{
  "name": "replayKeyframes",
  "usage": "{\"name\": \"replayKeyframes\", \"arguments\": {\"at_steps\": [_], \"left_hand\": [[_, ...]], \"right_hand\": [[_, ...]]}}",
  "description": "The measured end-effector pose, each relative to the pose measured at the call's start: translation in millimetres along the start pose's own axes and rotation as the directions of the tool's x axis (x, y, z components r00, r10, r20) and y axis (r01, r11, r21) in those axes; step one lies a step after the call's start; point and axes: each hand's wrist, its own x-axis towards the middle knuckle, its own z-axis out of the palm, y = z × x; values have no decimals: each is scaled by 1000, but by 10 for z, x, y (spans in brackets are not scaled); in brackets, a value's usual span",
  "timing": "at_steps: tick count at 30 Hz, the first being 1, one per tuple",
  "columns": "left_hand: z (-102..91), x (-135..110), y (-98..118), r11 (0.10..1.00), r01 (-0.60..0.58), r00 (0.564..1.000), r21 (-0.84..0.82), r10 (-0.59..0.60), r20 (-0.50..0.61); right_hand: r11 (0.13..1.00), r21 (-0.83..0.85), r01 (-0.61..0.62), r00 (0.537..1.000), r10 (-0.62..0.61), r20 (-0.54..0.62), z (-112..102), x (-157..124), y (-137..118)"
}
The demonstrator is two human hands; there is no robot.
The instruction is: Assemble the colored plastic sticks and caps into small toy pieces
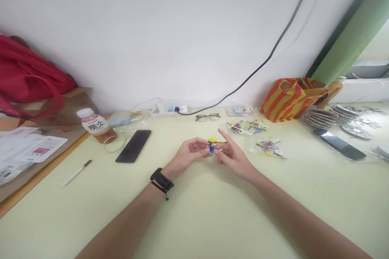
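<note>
Between my two hands, above the middle of the table (188, 210), is a small plastic toy piece (212, 149), blue with yellow, red and dark parts. My left hand (190, 154) pinches its blue part from the left with thumb and fingertips. From the right, my right hand (232, 156) closes thumb and fingers on the piece, its index finger stretched up and away. The fingers cover much of the piece, so its exact kind is unclear. Just beyond my right hand lie clear bags of colourful plastic parts (270, 147).
A black phone (133, 146), a drink bottle (96, 126) and a pen (77, 173) lie or stand at left. Eyeglasses (208, 117) and a power strip (170, 110) are by the wall. At right are a striped bag (285, 101), another phone (339, 144) and stacked discs (320, 118).
</note>
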Motion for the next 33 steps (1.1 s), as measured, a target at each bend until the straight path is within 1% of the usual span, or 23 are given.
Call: {"name": "replayKeyframes", "arguments": {"at_steps": [3,5,10,18,23,27,30,33], "left_hand": [[2,0,-2,1000,5,999,-19,-5,-31],[3,-1,-4,1000,11,999,-23,-12,-43],[5,1,-13,1000,19,1000,-19,-20,-21],[22,3,-11,1000,11,1000,-9,-11,13],[17,-1,0,1000,24,1000,-9,-24,-2],[3,-4,-5,999,35,999,-9,-36,-14],[7,-4,-3,999,29,999,-17,-30,-21],[11,1,4,999,18,999,-30,-19,-44]], "right_hand": [[996,-78,-52,999,50,-16,-3,-6,-28],[992,-115,-48,998,43,-45,-9,-5,-40],[994,-100,45,998,-49,-33,-1,7,-43],[988,-128,82,996,-80,25,15,8,-33],[965,-200,167,985,-174,-17,11,-29,-33],[937,-274,219,974,-228,-2,2,-62,-32],[941,-269,205,977,-211,7,2,-67,-35],[975,-182,127,989,-138,-50,15,-47,-29]]}}
